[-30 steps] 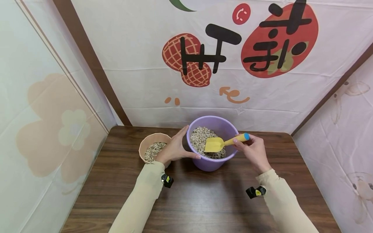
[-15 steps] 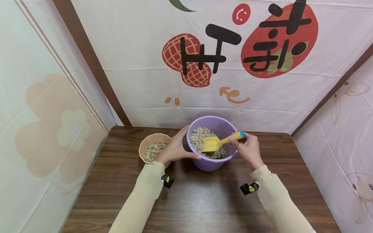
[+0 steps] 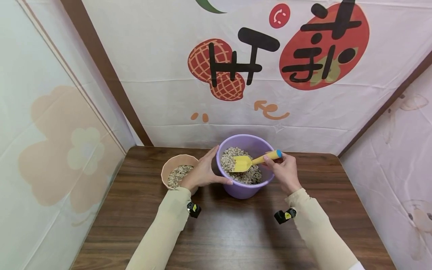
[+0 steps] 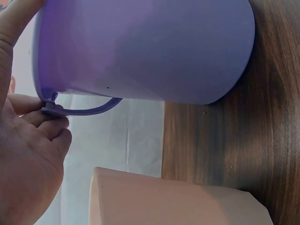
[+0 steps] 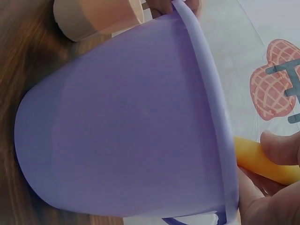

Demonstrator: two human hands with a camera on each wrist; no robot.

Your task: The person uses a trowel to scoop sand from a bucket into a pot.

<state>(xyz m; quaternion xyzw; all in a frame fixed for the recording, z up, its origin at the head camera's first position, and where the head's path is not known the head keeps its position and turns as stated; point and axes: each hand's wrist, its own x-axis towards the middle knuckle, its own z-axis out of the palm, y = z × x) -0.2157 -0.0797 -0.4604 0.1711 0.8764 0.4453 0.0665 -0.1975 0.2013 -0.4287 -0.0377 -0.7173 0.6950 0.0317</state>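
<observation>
A purple bucket (image 3: 242, 192) stands upright on the table, partly filled with pale, speckled grain or flakes (image 3: 250, 177). My left hand (image 3: 203, 171) grips its rim at the left, thumb towards me; in the left wrist view, fingers lie by the handle (image 4: 91, 111). In my right hand (image 3: 284, 173) is a yellow toy shovel (image 3: 241, 164), held by its blue-ended handle. Its blade sits in the grain, with some flakes over the front edge. The right wrist view shows the thumb on the yellow handle (image 5: 255, 157), right beside the rim; the blade is hidden there.
Left of the bucket stands a peach-coloured ribbed bowl (image 3: 176, 161) with a little of the same grain, partly behind my left wrist. The brown wooden table (image 3: 233, 232) meets a printed cloth wall (image 3: 162, 101) behind the bucket.
My right hand has moved left with the shovel, further into the bucket. The blade has pushed into the grain, and flakes now lie over its tip. My left hand and both containers stay put.
</observation>
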